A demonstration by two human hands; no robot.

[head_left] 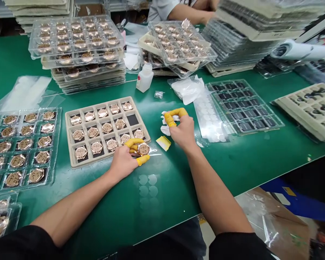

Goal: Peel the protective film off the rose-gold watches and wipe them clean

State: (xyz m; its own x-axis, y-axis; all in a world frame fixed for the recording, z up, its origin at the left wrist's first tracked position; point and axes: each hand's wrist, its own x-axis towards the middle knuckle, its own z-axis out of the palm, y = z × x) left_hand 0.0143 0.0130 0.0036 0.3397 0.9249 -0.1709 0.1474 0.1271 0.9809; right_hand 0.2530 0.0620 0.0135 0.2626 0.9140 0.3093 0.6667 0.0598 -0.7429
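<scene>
My left hand (127,157), in yellow finger cots, pinches a rose-gold watch case (143,148) with its printed back facing up. It is at the near right corner of a beige compartment tray (108,105) that carries rows of similar watch cases; one compartment at the right shows its dark lining. My right hand (182,128), also in yellow finger cots, is closed over white scraps (165,130) on the green table. Whether a scrap is between its fingertips I cannot make out. A small yellow-and-white pad (163,143) lies just left of it.
Clear trays of watch cases (24,144) lie left; more are stacked behind (78,43). A white bottle (144,77) stands mid-table. Sheets of round clear films (209,115) and a tray of dark pieces (246,104) lie right. A co-worker's arm (189,14) shows across the table.
</scene>
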